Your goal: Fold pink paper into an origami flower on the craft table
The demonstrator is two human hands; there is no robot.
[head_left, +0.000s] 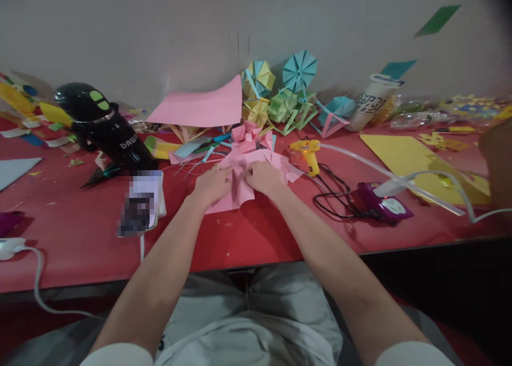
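A creased sheet of pink paper [240,192] lies on the red table in front of me. My left hand [214,184] grips its left part, the fingers curled against the paper. On the right, my right hand [264,178] is closed on the same sheet, thumb and fingers bent in toward the middle. The fingertips of both hands are partly hidden in the folds. Just beyond the hands stands a cluster of folded pink paper pieces [250,136], touching or very near the sheet.
A yellow glue gun [307,153] with a black cord lies right of my hands, near a purple power socket [386,203]. Left are a phone [142,200], a black bottle [116,131] and pliers [98,175]. Folded paper umbrellas [300,71] and a cup [370,103] line the wall.
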